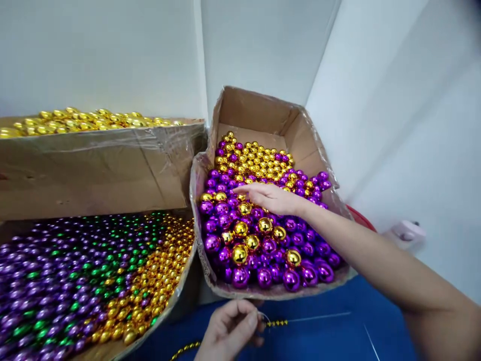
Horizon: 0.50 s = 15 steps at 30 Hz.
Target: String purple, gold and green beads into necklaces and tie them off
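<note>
My left hand [236, 326] is pinched closed at the front of the right-hand box, on a string of small gold beads [277, 323]. A thin straight line, thread or needle, runs rightward from the beads. More gold beads [185, 349] trail at the lower left of that hand. My right hand [270, 197] reaches over the cardboard box [259, 106], palm down with fingers stretched out, just above or touching the shiny purple balls [224, 221]. Gold balls [265, 225] are mixed among them. Whether a ball lies under the fingers is hidden.
Left of my hands, a box holds purple, green and gold beads [150, 276]. Behind it, a raised cardboard box [93, 170] is heaped with large gold beads [75, 120]. Below lies a blue surface [323, 331]. A red rim [361, 218] and a white object [408, 231] stand at right.
</note>
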Available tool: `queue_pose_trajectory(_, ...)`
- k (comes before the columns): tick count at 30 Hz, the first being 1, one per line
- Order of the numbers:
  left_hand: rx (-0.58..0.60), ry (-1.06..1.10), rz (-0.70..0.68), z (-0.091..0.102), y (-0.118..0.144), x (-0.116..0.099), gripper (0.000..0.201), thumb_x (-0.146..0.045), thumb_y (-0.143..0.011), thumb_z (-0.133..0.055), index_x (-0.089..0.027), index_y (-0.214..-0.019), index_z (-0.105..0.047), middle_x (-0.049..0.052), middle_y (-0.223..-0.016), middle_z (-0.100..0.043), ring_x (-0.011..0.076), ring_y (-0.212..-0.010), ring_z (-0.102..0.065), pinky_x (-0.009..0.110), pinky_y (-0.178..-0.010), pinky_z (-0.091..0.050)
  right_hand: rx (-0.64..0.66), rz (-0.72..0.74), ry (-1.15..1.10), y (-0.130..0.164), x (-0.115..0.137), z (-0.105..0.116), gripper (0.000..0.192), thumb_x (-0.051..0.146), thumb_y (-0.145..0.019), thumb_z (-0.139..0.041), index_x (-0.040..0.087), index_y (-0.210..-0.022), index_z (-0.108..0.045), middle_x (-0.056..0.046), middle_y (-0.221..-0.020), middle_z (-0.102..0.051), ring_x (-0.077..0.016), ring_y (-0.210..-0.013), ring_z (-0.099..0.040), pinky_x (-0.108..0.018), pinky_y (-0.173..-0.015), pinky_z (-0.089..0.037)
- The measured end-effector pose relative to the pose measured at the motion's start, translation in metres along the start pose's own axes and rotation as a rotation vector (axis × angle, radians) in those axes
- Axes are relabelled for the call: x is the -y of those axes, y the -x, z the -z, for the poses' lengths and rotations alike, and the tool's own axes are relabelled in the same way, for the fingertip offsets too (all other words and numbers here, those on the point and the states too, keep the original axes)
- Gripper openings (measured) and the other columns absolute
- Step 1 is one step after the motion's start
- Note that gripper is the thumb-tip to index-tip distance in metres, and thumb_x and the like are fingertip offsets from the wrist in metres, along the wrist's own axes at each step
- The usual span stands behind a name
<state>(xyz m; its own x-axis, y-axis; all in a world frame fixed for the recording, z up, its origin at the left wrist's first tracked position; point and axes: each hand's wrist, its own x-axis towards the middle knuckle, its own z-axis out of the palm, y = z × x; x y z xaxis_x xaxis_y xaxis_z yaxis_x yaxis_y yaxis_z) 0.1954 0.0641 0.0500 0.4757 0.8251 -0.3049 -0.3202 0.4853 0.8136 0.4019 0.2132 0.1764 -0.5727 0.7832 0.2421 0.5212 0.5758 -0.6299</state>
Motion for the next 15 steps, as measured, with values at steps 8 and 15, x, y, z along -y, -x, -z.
queue_pose_trajectory(8,-0.035,-0.09,-0.001,0.005,0.021,-0.006,0.019,-0.03,-0.07,-0.073,-0.014,-0.072,-0.063,-0.004,-0.057,-0.046,0.0043,-0.049,-0.033,0.015,-0.045,-0.03,-0.37,-0.139,-0.073,0.107,0.047,0.008,0.038,0.044,-0.094,-0.042,0.016,-0.114,-0.059,-0.004,-0.104,-0.065,-0.0115,-0.092,-0.062,-0.026,-0.082,-0.048)
queue_pose_trajectory(15,-0.063,-0.097,0.102,0.011,0.035,-0.012,0.021,-0.03,-0.066,-0.075,-0.014,-0.073,-0.063,-0.007,-0.052,-0.035,0.0031,-0.045,-0.025,0.014,-0.04,-0.023,-0.237,-0.62,0.041,0.264,0.05,-0.054,0.03,0.039,-0.095,-0.041,0.015,-0.096,-0.06,-0.001,-0.08,-0.066,-0.0093,-0.073,-0.064,-0.022,-0.066,-0.052)
